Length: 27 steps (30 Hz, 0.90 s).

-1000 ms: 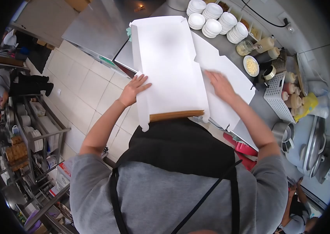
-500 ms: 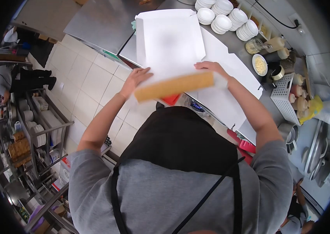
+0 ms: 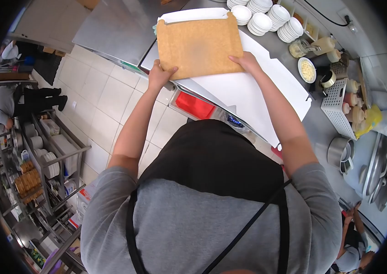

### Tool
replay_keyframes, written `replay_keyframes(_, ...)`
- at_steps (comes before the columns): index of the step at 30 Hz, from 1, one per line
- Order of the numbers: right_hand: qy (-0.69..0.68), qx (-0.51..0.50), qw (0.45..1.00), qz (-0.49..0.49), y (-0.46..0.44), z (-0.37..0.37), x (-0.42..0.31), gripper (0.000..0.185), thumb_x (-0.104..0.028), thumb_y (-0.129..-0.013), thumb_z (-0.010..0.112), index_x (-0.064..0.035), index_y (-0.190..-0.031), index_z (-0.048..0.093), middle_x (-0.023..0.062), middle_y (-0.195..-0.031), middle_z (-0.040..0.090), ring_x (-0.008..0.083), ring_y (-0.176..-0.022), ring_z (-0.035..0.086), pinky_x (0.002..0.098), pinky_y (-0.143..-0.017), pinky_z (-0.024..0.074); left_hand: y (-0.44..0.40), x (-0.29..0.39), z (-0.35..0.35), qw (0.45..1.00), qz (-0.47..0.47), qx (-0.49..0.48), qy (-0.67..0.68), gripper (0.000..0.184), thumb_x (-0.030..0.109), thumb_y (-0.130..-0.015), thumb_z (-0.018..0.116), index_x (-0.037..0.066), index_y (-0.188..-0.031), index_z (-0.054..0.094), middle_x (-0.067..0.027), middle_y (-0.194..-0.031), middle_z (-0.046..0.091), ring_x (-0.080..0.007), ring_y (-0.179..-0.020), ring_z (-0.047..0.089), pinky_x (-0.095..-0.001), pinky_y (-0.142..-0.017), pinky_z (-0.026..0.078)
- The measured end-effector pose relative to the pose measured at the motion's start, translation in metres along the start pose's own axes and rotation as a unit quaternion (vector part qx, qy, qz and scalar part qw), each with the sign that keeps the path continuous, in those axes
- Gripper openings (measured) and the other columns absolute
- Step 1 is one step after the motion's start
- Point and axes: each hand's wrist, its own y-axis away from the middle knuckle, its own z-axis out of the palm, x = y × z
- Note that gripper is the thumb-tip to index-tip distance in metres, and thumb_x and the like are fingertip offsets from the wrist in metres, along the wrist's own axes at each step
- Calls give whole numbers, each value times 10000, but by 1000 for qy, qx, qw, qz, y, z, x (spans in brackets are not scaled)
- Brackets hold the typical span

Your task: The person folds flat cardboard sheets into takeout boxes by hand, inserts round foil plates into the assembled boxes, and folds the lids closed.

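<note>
Cardboard [image 3: 198, 48] now folded, brown side up, left hand [image 3: 159, 75], right hand [image 3: 249, 63] gripping

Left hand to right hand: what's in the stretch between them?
The brown cardboard spans it, with the left hand and right hand at its two near corners. The head view shows this.

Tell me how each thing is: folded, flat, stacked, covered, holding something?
Cardboard box, folded over, brown side up, white flap showing
Left hand, gripping the box
Right hand, gripping the box
White cardboard, unfolded, flat
Small dishes, stacked
Bowl, uncovered, pale food inside
Basket, holding bottles
</note>
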Motion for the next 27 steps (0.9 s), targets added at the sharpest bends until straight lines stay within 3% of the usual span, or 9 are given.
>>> replay_keyframes(3,-20,2,1000,0,-1,1,5,402,-346,-743,656,-33,-994,630,117,-904,654,219,-802,627,314,-725,468,9,16,-4,995,-79,-26,53,796,319,-636,758,23,-1254,355,-198,-1076,566,-323,-996,556,-404,-821,441)
replay_keyframes(5,-7,-5,1000,2,6,-3,9,423,-360,-731,663,-31,-995,629,118,-905,654,221,-805,628,315,-726,468,39,56,-5,972,15,139,-188,939,317,-579,792,75,-1321,271,-204,-1200,444,-323,-1130,431,-479,-884,371)
replay_keyframes(6,8,-19,1000,6,12,-4,13,444,-375,-719,670,-30,-996,629,119,-906,653,222,-807,628,317,-727,469,42,54,7,951,149,198,-183,897,331,-606,761,114,-1333,282,-205,-1349,268,-352,-1264,240,-533,-972,240)
replay_keyframes(10,64,-50,996,-27,32,-5,30,584,-435,-683,680,-10,-1072,580,143,-866,649,252,-800,626,339,-719,474,41,86,82,878,364,102,-294,524,388,-860,443,141,-1316,374,-147,-1388,263,-364,-1289,200,-527,-1032,150)
replay_keyframes(14,272,49,960,48,66,-8,-19,571,-376,-733,663,-37,-1163,500,138,-994,617,272,-893,601,295,-772,459,43,109,121,870,394,71,-287,496,354,-891,374,154,-1344,335,-133,-1420,216,-352,-1298,189,-542,-1033,131)
replay_keyframes(16,214,295,896,-255,56,3,-10,503,-304,-806,574,-69,-1225,426,172,-1217,473,332,-1107,468,401,-916,372,42,107,127,886,367,54,-278,498,337,-895,344,142,-1353,320,-137,-1431,194,-329,-1302,194,-549,-1034,116)
replay_keyframes(19,185,357,845,-353,52,37,-13,405,-214,-854,469,-88,-1237,431,168,-1363,285,366,-1261,261,557,-995,189,39,102,127,877,372,36,-302,530,338,-870,373,116,-1349,321,-136,-1424,214,-311,-1301,206,-558,-1036,97)
replay_keyframes(22,170,291,896,-289,51,65,-2,404,-201,-861,429,-91,-1249,424,164,-1385,237,381,-1296,169,640,-978,65,34,100,132,889,344,-26,-302,602,395,-821,449,82,-1326,350,-127,-1440,171,-340,-1340,71,-530,-1057,27)
replay_keyframes(27,169,255,913,-270,48,62,2,419,-226,-863,425,-101,-1263,414,164,-1385,237,373,-1305,157,640,-985,67,37,105,128,898,336,-50,-280,583,378,-832,438,65,-1315,344,-137,-1431,196,-342,-1336,88,-520,-1060,49)
